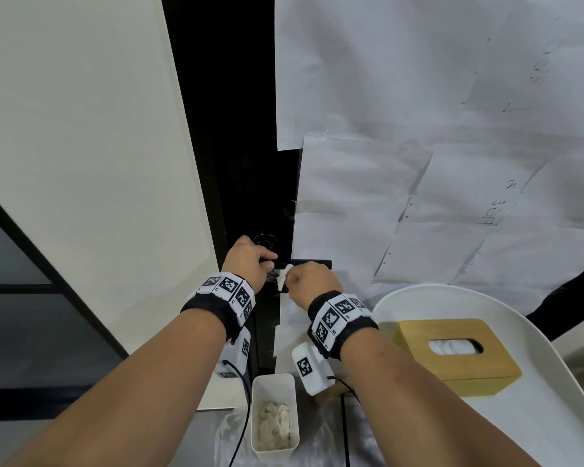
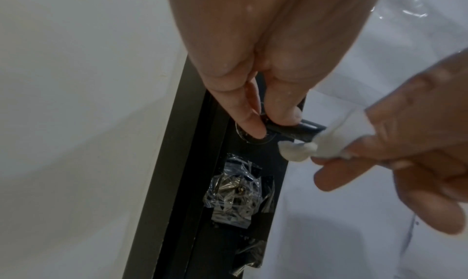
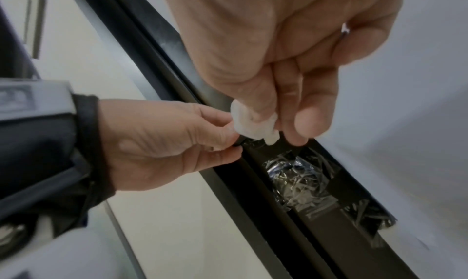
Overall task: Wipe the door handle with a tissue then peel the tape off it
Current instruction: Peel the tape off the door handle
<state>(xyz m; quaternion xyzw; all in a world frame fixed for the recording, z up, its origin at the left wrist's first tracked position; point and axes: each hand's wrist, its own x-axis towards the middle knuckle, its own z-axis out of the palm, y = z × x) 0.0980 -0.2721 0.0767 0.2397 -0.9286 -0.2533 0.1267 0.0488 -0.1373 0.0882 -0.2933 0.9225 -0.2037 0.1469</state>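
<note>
The black door handle point(image 2: 302, 131) sticks out from the dark door edge point(image 2: 177, 183). My left hand point(image 2: 268, 123) pinches the handle near its round base between thumb and a finger. My right hand point(image 2: 405, 153) holds a crumpled white tissue point(image 2: 303, 148) against the handle's outer part. In the head view the left hand point(image 1: 265, 261) and right hand point(image 1: 297, 281) meet at the handle point(image 1: 314, 263), with the tissue point(image 1: 281, 277) between them. Crinkled clear tape point(image 2: 238, 193) covers the lock area just below the handle, as the right wrist view's tape point(image 3: 298, 183) also shows.
White paper sheets point(image 1: 418, 146) cover the door to the right. A white wall point(image 1: 81, 129) is on the left. Below stand a white bin point(image 1: 255, 416) holding used tissues and a white round table point(image 1: 536, 416) carrying a wooden tissue box point(image 1: 452, 352).
</note>
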